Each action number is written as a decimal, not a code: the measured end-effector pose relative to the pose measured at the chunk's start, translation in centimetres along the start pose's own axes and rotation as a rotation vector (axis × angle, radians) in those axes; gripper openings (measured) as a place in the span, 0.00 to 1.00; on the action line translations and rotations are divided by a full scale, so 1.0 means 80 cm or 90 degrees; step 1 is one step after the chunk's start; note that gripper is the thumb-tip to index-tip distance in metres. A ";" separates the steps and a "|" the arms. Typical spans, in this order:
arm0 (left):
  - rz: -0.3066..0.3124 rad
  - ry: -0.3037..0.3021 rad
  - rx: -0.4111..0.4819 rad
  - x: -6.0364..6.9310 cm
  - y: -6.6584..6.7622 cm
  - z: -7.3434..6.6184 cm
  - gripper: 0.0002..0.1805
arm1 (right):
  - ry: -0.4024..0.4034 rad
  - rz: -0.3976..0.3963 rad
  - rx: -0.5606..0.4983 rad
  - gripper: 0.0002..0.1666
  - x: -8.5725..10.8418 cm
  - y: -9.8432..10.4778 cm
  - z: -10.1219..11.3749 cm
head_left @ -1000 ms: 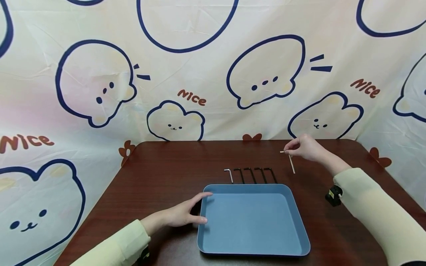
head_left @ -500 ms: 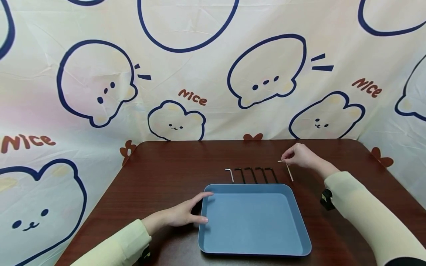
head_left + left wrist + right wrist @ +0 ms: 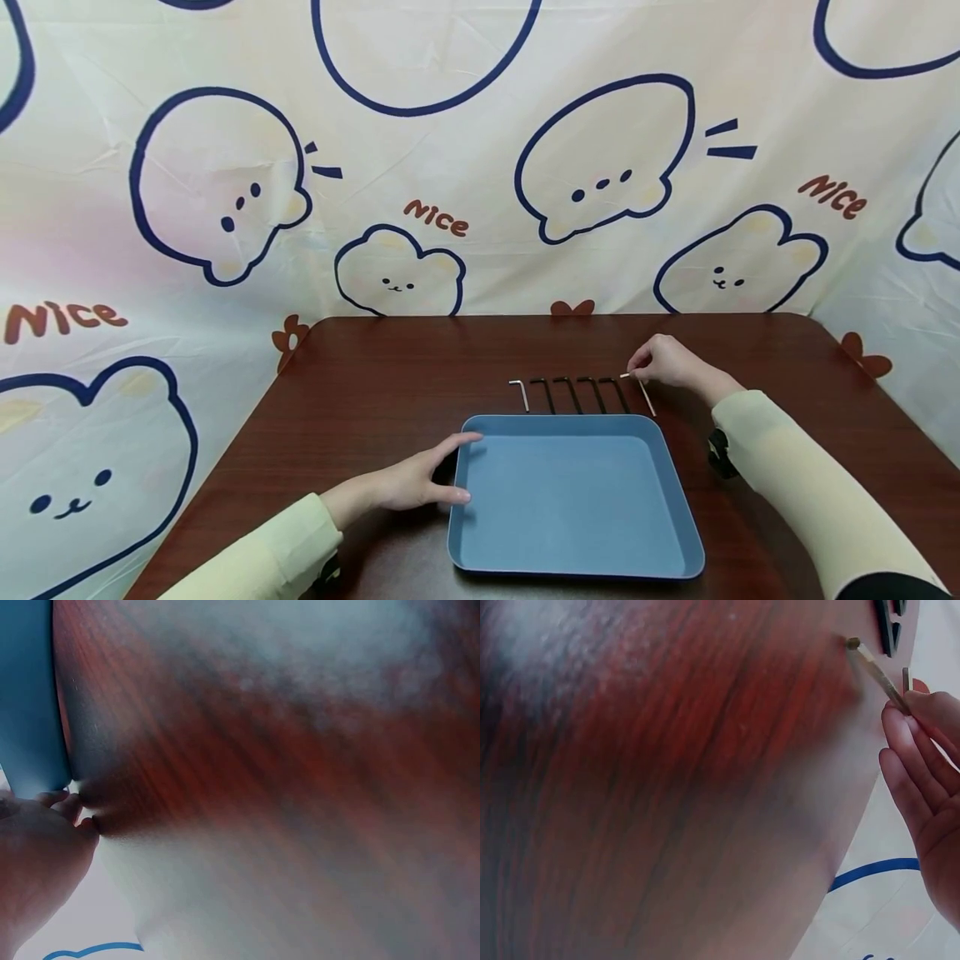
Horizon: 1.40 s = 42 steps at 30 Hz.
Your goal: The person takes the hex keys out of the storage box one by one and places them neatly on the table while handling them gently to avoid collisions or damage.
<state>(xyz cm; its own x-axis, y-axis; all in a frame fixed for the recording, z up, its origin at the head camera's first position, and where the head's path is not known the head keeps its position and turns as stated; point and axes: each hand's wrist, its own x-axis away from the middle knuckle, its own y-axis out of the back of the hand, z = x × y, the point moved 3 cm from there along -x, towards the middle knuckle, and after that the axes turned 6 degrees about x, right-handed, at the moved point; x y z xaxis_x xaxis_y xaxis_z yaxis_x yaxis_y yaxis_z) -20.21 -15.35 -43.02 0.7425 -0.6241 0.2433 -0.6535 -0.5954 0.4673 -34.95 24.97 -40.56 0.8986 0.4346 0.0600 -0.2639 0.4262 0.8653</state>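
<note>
My right hand [image 3: 670, 364] pinches a silver hex key [image 3: 648, 400] near its bend, between thumb and fingertips. In the right wrist view, the long arm of this hex key [image 3: 876, 671] slants away from the fingers, its tip at or close to the tabletop. To its left lies a row: several black hex keys [image 3: 573, 396] and a silver hex key [image 3: 523, 397] at the left end. My left hand [image 3: 405, 485] rests against the left side of a blue tray [image 3: 573, 500], thumb and index finger spread over its rim.
The brown wooden table [image 3: 375, 375] carries everything. Its far edge meets a pale cloth backdrop [image 3: 480, 167] printed with bear outlines and lettering. The tray stands just in front of the row of hex keys.
My right hand has moved left and nearer with the silver hex key, bringing it down beside the right end of the row. The left hand and tray have stayed put.
</note>
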 end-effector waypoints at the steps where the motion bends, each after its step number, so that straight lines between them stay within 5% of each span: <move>1: 0.000 0.000 0.000 0.000 0.000 0.000 0.41 | -0.003 -0.001 0.002 0.04 -0.001 -0.001 -0.001; 17: 0.002 -0.004 -0.005 -0.002 0.000 0.002 0.41 | -0.046 -0.025 0.037 0.03 -0.003 -0.009 -0.011; 25: 0.001 -0.006 -0.006 -0.002 0.000 0.001 0.41 | -0.002 -0.032 0.094 0.03 -0.003 -0.009 -0.010; 42: -0.002 -0.006 -0.007 -0.001 0.000 0.002 0.41 | -0.013 -0.036 0.086 0.03 -0.001 -0.007 -0.012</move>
<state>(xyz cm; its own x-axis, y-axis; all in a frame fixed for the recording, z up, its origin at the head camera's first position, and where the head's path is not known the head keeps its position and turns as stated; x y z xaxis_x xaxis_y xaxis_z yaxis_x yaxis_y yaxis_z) -20.29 -15.39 -43.13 0.7432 -0.6272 0.2332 -0.6495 -0.5923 0.4767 -35.19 25.46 -41.48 0.9180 0.3962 0.0190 -0.1653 0.3386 0.9263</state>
